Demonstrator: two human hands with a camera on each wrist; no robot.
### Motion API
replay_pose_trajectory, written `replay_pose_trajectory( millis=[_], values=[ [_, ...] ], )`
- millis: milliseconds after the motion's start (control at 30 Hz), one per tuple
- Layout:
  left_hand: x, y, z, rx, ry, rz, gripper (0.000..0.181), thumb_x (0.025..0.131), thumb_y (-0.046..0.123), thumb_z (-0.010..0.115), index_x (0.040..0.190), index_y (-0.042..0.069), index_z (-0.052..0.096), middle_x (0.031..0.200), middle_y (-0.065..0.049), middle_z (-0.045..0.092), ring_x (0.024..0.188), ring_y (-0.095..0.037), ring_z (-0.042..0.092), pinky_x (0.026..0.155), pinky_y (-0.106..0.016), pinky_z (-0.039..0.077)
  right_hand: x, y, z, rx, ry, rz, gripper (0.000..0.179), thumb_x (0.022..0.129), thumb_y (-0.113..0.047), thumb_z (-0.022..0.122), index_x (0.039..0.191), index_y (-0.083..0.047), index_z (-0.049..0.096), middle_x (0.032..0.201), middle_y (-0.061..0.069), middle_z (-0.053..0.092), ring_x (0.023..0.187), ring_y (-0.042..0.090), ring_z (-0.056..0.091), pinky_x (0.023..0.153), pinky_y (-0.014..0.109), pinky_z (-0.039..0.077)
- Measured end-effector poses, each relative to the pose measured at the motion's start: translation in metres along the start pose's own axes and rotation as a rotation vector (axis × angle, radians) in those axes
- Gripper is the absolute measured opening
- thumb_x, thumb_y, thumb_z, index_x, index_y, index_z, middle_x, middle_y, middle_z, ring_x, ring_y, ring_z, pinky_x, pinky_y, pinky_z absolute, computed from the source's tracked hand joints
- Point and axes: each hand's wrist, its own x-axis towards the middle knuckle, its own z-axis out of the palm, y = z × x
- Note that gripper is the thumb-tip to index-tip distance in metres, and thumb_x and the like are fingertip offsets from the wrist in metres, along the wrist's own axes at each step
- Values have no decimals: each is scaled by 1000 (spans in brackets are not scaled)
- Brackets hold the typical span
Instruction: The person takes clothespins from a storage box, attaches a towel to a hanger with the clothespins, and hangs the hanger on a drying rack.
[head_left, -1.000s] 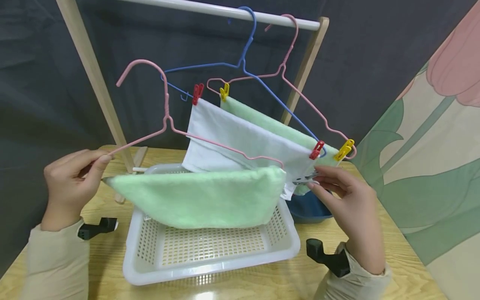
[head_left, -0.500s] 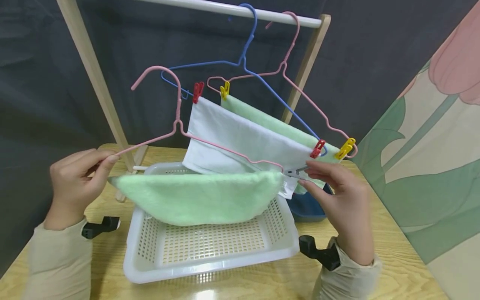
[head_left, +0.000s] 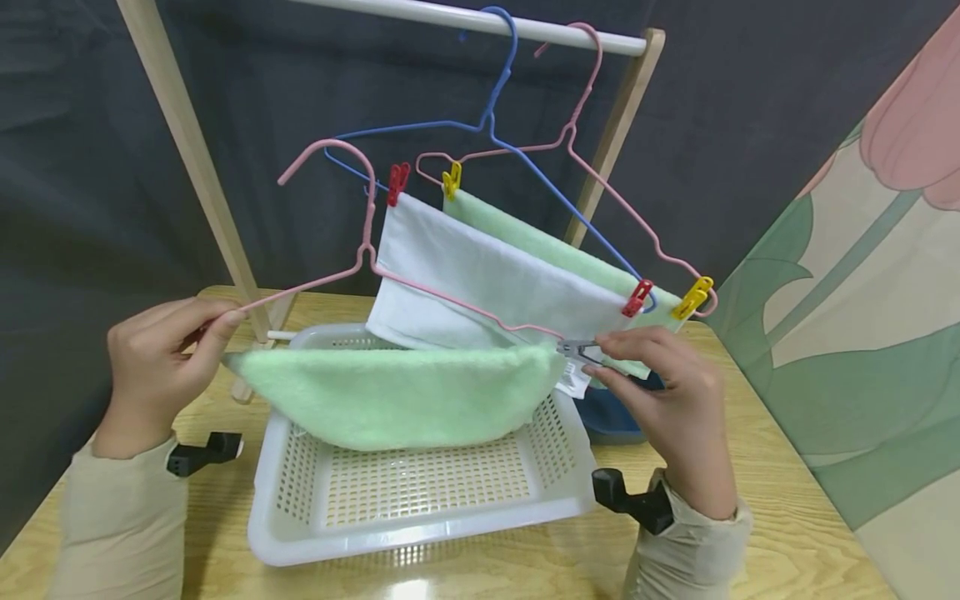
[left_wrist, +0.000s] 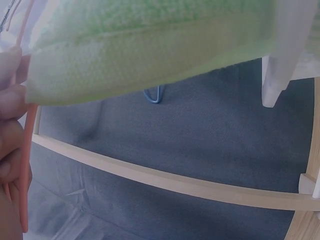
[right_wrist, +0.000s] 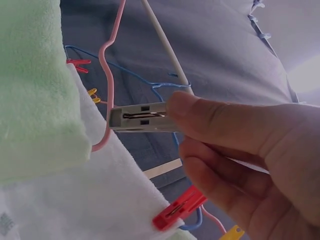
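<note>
In the head view my left hand (head_left: 159, 367) pinches the left end of a pink clothes hanger (head_left: 368, 225), whose hook points up. A light green towel (head_left: 397, 396) hangs along the hanger's lower side, over the basket. In the left wrist view the fingers sit by a corner of the green towel (left_wrist: 150, 60). My right hand (head_left: 667, 400) pinches a grey clothespin (head_left: 576, 350) between thumb and fingers, at the towel's upper right corner. The right wrist view shows the clothespin's tip (right_wrist: 116, 119) overlapping the pink hanger (right_wrist: 107, 60).
A white perforated basket (head_left: 420, 533) stands on the wooden table (head_left: 780, 517). Behind, a blue hanger (head_left: 540, 179) with a white towel (head_left: 480, 258) and another pink hanger (head_left: 622, 200) hang from the rack's rail (head_left: 420, 14). A dark blue bowl (head_left: 611, 417) is at the right.
My right hand has moved left with the grey clothespin, up to the towel's right corner. My left hand has shifted slightly right with the hanger and green towel.
</note>
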Motion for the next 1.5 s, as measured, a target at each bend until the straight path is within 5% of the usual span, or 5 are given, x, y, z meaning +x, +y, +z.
replay_pose_trajectory(
  millis=[500, 1033, 1500],
  values=[
    [0, -1, 0, 24, -20, 16, 63, 100, 52, 59, 77, -5, 74, 63, -13, 65, 52, -5, 35, 63, -8, 25, -2, 5, 3, 110, -40, -14, 38, 56, 28, 83, 81, -1, 77, 87, 11, 74, 91, 3, 67, 81, 15, 52],
    [1, 4, 2, -8, 8, 39, 63, 99, 52, 60, 73, -4, 73, 56, -11, 58, 51, -4, 33, 62, -8, 23, -3, 14, 9, 41, -141, -45, 32, 64, 24, 83, 80, -2, 77, 85, 4, 73, 86, 6, 66, 81, 11, 50],
    [9, 21, -2, -149, 46, 42, 65, 97, 51, 64, 69, -7, 69, 56, -15, 56, 51, -2, 34, 60, -9, 26, -3, 15, 13, 2, -141, -66, 33, 62, 23, 84, 80, -4, 77, 85, 3, 72, 81, 18, 68, 81, 10, 50]
  ],
)
